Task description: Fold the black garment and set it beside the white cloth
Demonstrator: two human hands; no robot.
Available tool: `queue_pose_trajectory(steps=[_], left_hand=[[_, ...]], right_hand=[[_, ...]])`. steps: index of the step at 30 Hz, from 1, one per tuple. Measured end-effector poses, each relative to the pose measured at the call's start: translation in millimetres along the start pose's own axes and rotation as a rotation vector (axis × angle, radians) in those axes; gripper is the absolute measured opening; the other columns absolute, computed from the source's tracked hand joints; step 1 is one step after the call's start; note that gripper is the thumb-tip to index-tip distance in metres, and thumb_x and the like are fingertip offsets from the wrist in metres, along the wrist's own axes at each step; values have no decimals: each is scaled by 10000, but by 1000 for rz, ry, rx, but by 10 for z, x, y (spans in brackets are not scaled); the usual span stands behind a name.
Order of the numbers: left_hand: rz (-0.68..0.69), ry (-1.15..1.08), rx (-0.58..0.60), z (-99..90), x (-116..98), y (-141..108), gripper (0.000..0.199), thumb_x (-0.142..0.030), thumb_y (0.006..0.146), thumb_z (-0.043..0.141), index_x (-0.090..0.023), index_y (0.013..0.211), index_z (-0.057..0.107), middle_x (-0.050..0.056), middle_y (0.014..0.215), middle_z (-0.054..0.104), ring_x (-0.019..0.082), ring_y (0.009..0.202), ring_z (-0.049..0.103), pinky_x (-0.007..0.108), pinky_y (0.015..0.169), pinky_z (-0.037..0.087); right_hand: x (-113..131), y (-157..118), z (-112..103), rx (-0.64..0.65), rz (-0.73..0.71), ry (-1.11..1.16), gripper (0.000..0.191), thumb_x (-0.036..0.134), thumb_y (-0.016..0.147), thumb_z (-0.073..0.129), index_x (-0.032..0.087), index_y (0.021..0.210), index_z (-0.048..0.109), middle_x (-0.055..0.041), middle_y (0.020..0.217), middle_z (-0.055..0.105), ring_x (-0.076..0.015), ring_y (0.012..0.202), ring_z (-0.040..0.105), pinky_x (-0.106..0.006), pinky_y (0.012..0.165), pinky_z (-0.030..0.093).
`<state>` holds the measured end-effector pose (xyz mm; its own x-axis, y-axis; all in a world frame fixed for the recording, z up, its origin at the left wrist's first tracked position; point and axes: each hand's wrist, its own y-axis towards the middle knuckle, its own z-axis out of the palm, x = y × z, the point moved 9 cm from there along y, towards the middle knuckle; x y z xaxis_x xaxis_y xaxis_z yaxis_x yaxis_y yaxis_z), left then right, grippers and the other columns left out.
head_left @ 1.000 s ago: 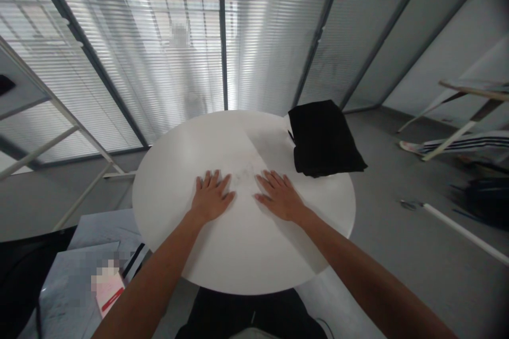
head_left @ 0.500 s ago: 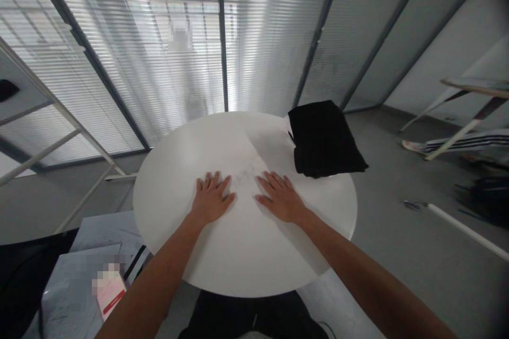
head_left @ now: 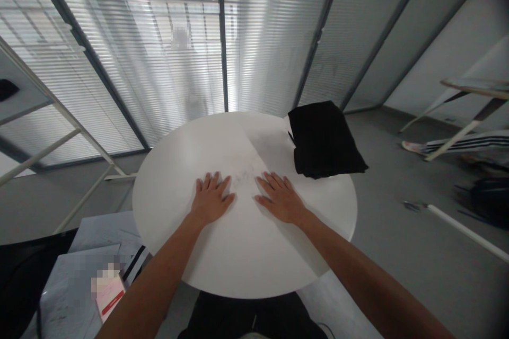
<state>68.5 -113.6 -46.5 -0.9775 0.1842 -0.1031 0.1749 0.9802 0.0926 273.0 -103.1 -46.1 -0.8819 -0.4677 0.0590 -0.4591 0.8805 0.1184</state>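
My left hand (head_left: 211, 199) lies flat on the round white table (head_left: 246, 265), fingers spread and holding nothing. Palm down beside it, a short gap to the right, rests my right hand (head_left: 281, 199), its fingers also apart and nothing in them. Faint grey smudges mark the tabletop just beyond the gap. A folded black cloth (head_left: 326, 140) lies at the table's far right, its near corner sticking out past the edge. My right hand is the nearer one to this cloth, without touching it.
Glass panels with blinds (head_left: 262, 37) stand behind the table. At left are a white metal frame (head_left: 93, 143) and a grey surface (head_left: 99, 228) bearing a pink-and-red box (head_left: 111, 296). Rightward, another person's striped trouser leg (head_left: 465, 142) shows near a table leg.
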Motion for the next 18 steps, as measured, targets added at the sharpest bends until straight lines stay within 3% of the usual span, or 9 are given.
queue_pose_trajectory(steps=[18], left_hand=[[16,-3,-59,-12,0,-8,643,-621,930,312,-344,1509,360,100,1588,329,402,1463,231,636,1145,188]], right_hand=[[14,-9,-23,4,8,-36,677,623,976,261,248,1536,324,-82,1606,266,-296,1476,220,-521,1170,180]])
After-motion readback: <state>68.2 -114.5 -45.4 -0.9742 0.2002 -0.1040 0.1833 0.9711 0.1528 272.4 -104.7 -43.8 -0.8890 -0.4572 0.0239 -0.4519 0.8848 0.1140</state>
